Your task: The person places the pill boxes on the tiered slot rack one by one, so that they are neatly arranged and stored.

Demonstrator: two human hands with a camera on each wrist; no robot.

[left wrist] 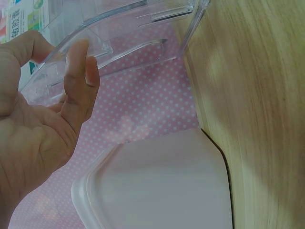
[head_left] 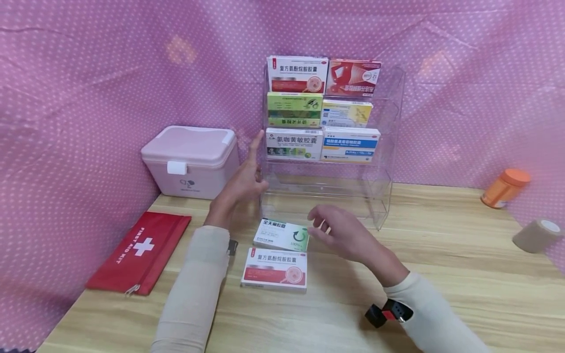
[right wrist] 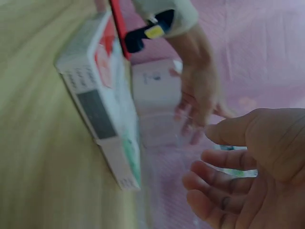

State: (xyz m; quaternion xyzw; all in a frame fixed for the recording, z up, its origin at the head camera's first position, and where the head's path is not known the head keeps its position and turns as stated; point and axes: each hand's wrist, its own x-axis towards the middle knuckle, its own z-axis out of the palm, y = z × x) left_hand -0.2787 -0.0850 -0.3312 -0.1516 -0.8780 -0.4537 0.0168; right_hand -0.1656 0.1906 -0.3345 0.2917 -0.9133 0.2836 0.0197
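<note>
While both hands (head_left: 240, 184) hover open, boxes (head_left: 281, 235) lie below.

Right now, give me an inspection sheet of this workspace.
Surface: light wooden table.
Job's things: clear acrylic rack holding six medicine boxes on its upper tiers, lowest tier bare; green-and-white box and red-and-white box flat on the table before it.
Clutter: pink case, red first aid pouch, orange bottle, tan bandage roll.
Grippers: left hand open at the rack's left edge; right hand open beside the green-and-white box, holding nothing.
Cables: nothing seen.
Surroundings: pink dotted cloth behind.
</note>
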